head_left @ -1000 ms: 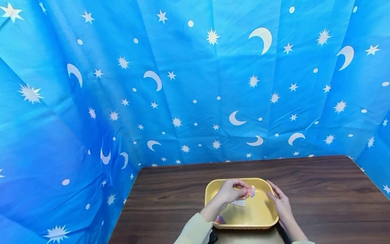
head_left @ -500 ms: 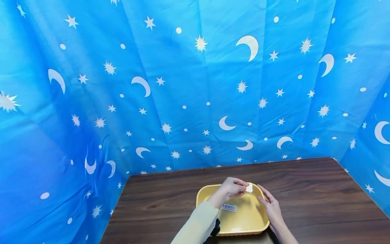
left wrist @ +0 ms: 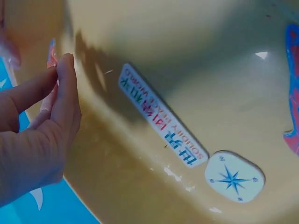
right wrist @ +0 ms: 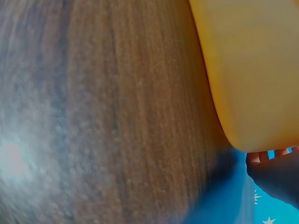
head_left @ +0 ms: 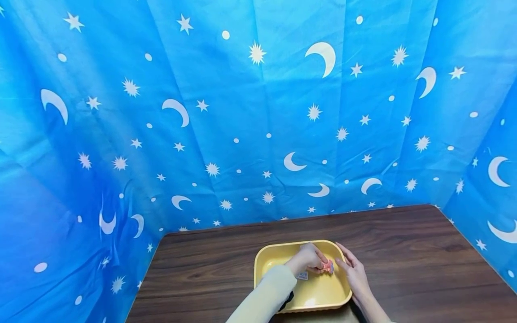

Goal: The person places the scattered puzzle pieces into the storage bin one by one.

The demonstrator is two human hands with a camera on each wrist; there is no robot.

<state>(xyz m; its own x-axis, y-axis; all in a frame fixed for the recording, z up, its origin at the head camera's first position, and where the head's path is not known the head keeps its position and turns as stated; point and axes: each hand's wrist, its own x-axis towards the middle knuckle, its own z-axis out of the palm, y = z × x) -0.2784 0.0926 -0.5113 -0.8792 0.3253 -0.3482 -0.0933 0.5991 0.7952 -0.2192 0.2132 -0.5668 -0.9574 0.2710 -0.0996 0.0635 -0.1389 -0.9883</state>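
Note:
A yellow rectangular tray (head_left: 323, 294) sits at the table's front in the head view. My left hand (head_left: 310, 258) reaches over its inside and pinches a small flat pink-orange piece with a purplish edge (head_left: 328, 266) near the right wall. In the left wrist view, thumb and fingertips close on this piece (left wrist: 52, 55), which shows almost edge-on. My right hand (head_left: 355, 273) grips the tray's right side, thumb at the rim and fingers outside. The right wrist view shows those fingers partly hidden behind the tray wall (right wrist: 254, 79). A white lettered strip (left wrist: 161, 116) lies on the tray floor.
Beside the strip is a white rounded tile with a blue compass star (left wrist: 235, 176). A blue-edged pink piece (left wrist: 293, 88) shows at the left wrist view's right edge. Dark wooden table (head_left: 202, 269) surrounds the tray; a blue cloth (head_left: 242, 112) with moons and stars hangs behind.
The left hand, with the pinched piece, rose toward the tray's far right corner and has come down lower inside. The right hand keeps its grip. The head view has shifted slightly right.

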